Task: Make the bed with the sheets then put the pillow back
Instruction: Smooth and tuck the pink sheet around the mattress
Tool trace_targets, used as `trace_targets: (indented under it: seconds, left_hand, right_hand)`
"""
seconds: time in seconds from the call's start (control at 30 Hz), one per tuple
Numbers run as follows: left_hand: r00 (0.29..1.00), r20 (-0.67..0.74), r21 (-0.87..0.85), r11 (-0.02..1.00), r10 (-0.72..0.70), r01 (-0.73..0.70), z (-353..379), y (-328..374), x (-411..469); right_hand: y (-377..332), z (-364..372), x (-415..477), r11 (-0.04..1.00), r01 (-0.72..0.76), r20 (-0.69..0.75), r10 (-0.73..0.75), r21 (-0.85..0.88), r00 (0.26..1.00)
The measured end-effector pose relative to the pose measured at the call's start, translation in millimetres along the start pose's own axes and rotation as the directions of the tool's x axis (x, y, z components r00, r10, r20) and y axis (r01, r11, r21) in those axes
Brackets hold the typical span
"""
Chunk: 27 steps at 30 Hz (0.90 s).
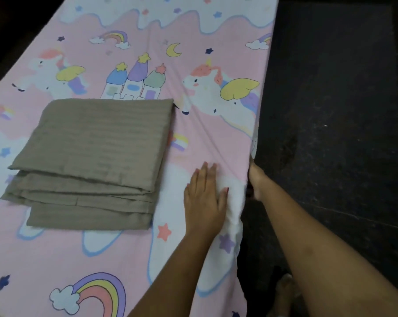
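A pink sheet (147,37) printed with unicorns, rainbows and a castle covers the bed. My left hand (204,197) lies flat on it near the right edge, fingers straight, pressing the fabric down. My right hand (255,179) reaches down along the bed's right side, where the sheet hangs over the edge; its fingers are hidden behind the fabric. A folded grey-brown sheet (97,156) rests on the bed to the left of my left hand. No pillow is in view.
A dark speckled floor (342,110) runs along the right side of the bed. My foot (285,291) shows at the bottom near the bed's edge. Darkness borders the bed at the upper left.
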<state>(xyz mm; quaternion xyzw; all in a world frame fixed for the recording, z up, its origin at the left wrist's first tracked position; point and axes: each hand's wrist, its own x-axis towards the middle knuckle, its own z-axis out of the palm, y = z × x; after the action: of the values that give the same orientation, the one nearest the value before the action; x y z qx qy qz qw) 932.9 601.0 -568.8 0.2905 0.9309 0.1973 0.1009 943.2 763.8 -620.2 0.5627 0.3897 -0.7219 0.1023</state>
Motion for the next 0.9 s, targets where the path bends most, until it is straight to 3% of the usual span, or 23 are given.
trace_targets:
  seconds: [0.07, 0.17, 0.27, 0.4, 0.53, 0.7, 0.77, 0.83, 0.9]
  left_hand:
    - [0.988, 0.093, -0.044, 0.991, -0.123, 0.128, 2, 2, 21]
    - [0.954, 0.143, -0.01, 0.964, -0.263, 0.267, 11, 14, 46]
    - [0.916, 0.105, 0.002, 0.921, -0.388, 0.39, 23, 37, 60]
    - [0.892, -0.009, -0.017, 0.892, -0.453, 0.453, 33, 45, 62]
    - [0.895, -0.068, 0.041, 0.895, -0.441, 0.445, 41, 44, 60]
    - [0.887, -0.105, 0.112, 0.881, -0.449, 0.459, 48, 44, 61]
    - [0.875, -0.103, 0.128, 0.866, -0.474, 0.484, 47, 48, 66]
    - [0.849, -0.097, 0.105, 0.843, -0.519, 0.527, 45, 55, 77]
    - [0.827, -0.096, 0.073, 0.825, -0.554, 0.561, 44, 64, 103]
  right_hand:
    - [-14, 6, 8, 0.996, 0.079, -0.019, -0.078, 0.041, 0.997]
    - [-22, -1, 15, 0.968, 0.2, -0.043, -0.208, -0.154, 0.977]
    - [-26, -9, 26, 0.876, 0.296, -0.029, -0.331, -0.38, 0.943]
    - [-29, -22, 30, 0.563, 0.156, -0.103, -0.4, -0.811, 0.911]
    - [-46, -25, 35, 0.456, 0.07, -0.078, -0.299, -0.887, 0.951]
    - [-77, -34, 35, 0.535, 0.08, 0.063, -0.05, -0.841, 0.997]
    - [-97, -41, 40, 0.561, 0.085, 0.065, -0.055, -0.824, 0.996]
    - [-119, -43, 50, 0.768, 0.099, 0.032, -0.102, -0.632, 0.994]
    - [-144, -38, 65, 0.934, 0.041, 0.012, -0.04, -0.354, 0.999]
